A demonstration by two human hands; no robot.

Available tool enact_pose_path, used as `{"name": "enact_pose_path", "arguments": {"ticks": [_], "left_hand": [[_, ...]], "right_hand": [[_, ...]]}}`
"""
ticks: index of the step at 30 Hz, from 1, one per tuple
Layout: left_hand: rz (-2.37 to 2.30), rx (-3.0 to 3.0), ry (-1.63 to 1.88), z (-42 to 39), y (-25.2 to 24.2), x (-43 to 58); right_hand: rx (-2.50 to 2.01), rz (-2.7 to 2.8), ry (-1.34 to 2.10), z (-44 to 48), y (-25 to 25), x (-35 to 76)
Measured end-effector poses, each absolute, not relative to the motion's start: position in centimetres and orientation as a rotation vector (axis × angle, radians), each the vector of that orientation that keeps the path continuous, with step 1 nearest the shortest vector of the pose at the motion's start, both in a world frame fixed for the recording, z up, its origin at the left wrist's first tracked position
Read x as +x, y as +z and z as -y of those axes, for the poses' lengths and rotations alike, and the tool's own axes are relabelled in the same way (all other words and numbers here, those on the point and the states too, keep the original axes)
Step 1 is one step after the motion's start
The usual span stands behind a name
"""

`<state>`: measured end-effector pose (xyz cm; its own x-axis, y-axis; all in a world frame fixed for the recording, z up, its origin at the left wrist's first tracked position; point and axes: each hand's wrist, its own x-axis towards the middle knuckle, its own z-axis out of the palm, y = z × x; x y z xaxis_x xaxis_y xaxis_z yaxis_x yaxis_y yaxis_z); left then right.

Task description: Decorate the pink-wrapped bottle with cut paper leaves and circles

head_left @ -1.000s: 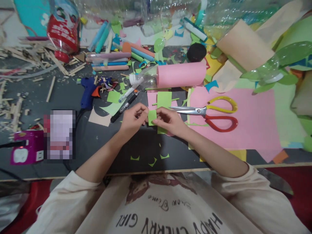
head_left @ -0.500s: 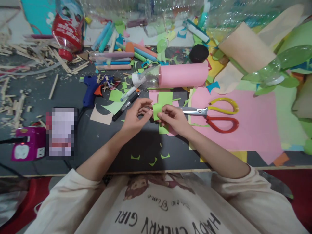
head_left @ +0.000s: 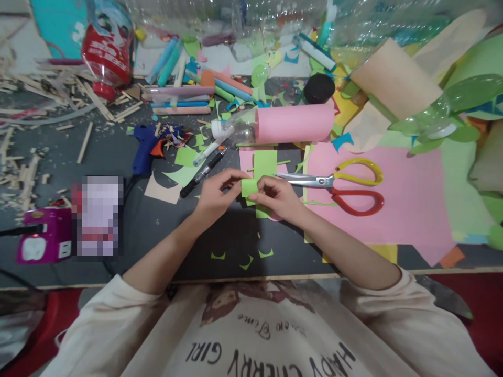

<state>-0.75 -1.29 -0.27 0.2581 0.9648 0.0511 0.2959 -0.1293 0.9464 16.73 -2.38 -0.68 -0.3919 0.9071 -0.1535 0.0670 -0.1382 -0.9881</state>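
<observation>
Between my hands is a small piece of light green paper (head_left: 249,187). My left hand (head_left: 218,193) pinches its left edge with thumb and fingers. On the other side, my right hand (head_left: 278,197) grips it between thumb and curled fingers. Beneath lies a longer green paper strip (head_left: 265,163), partly covered by my right hand, on top of pink paper (head_left: 247,154). Scissors (head_left: 334,182) with one yellow and one red handle rest just right of my right hand, their blade tips close to the fingers.
A pink-wrapped plastic bottle (head_left: 294,123) lies beyond my hands. To the left are a black pen (head_left: 202,173), a blue glue gun (head_left: 143,149), a phone (head_left: 100,214) and a purple power adapter (head_left: 45,235). Pink sheets (head_left: 393,193) spread rightward; green scraps (head_left: 247,263) lie in front.
The small green paper has turned from upright to lying sideways between my fingers. My left hand has shifted slightly nearer to me and now holds its left edge.
</observation>
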Motion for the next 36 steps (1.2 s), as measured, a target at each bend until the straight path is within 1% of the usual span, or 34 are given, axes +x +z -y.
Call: {"name": "enact_pose_path", "arguments": {"ticks": [7,14,19,24,30,36], "left_hand": [[-1.191,1.426,0.985,1.2,-0.5,-0.7],[-1.136,1.465,0.947,1.4,-0.4,-0.4],[-1.142,1.510,0.927,1.5,-0.8,-0.6],[-1.104,1.556,1.012,1.7,-1.2,-0.7],[-1.114,1.733,0.822,1.6,-0.1,-0.7],[-1.065,1.862,0.871,1.2,0.1,-0.9]], "right_hand": [[-1.046,1.436,1.499,2.6,-1.2,16.8],[-0.992,1.582,1.316,2.5,-0.9,17.1],[-0.974,1.570,1.391,2.4,-1.0,17.1],[-0.979,1.513,1.400,2.3,-1.5,17.0],[-1.017,1.540,1.348,2.2,-1.8,17.1],[-1.020,1.516,1.323,2.3,-1.9,17.2]]}}
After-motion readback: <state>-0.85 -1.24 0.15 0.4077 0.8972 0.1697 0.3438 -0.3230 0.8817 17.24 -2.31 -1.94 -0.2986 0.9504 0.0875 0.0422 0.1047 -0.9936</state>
